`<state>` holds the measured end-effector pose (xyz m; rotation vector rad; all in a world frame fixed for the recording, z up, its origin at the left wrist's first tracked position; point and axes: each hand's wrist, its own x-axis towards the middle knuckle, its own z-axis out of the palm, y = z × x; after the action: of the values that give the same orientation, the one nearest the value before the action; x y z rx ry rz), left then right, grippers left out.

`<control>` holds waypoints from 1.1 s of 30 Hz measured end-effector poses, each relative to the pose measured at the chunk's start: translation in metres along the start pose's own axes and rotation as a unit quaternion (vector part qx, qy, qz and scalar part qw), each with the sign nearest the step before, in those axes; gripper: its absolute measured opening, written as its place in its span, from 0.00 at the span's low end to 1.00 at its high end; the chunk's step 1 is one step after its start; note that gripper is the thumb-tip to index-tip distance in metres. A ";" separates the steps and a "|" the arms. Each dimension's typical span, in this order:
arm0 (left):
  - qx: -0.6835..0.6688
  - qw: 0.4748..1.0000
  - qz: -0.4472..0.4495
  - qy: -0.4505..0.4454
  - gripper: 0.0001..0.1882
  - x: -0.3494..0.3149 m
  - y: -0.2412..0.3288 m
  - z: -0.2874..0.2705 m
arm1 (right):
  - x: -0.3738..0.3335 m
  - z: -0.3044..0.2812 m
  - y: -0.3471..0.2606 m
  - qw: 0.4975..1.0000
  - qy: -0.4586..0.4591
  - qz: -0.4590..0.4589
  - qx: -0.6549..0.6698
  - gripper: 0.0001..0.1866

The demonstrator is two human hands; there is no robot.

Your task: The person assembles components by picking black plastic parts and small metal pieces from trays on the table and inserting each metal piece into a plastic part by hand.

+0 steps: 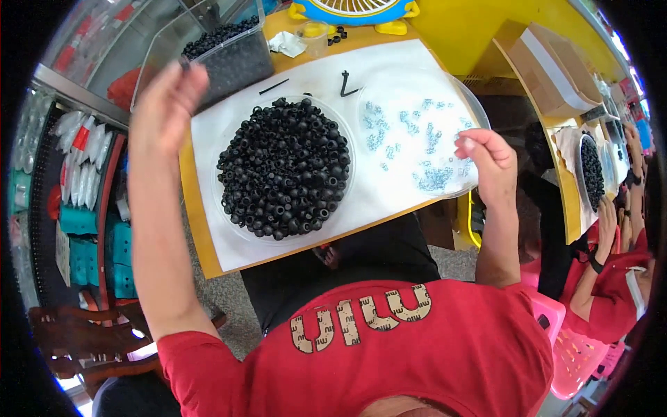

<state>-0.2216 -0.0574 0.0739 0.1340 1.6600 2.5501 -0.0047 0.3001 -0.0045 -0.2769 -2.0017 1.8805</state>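
Observation:
My left hand (170, 104) is raised at the near left corner of a clear plastic bin (240, 73) with small black parts in it. A small black part (184, 63) shows at its closed fingertips; the hand is slightly blurred. Over the right rim of a clear round tray (479, 104), my right hand (492, 163) has its thumb and fingers pinched together. What they hold, if anything, is too small to make out. Tiny clear bluish pieces (434, 177) lie scattered in that tray. Between my hands, a round clear dish (351, 149) bears a heap of hollow black ball-shaped parts (285, 170).
On the white sheet (240, 257) lie a black stick (274, 86) and a bent black tool (345, 85). Behind stand a small clear cup (315, 42), crumpled white paper (287, 44) and a blue-yellow fan (358, 10). At far right, another person (604, 292) works at a table.

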 end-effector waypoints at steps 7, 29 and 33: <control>0.040 0.998 0.042 -0.013 0.12 -0.018 -0.007 0.009 | 0.010 0.015 0.016 0.964 -0.149 -0.043 -0.218 0.06; 0.585 0.761 0.216 -0.179 0.09 -0.162 -0.077 0.040 | 0.015 0.014 0.009 0.863 -0.156 -0.133 -0.463 0.06; 0.583 0.785 0.148 -0.150 0.08 -0.173 -0.076 0.027 | 0.019 0.015 0.004 0.858 -0.176 -0.117 -0.469 0.06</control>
<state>-0.0441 -0.0241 0.0114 0.8600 2.8850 1.0875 -0.0287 0.2939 -0.0058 0.0847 -2.9177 0.7079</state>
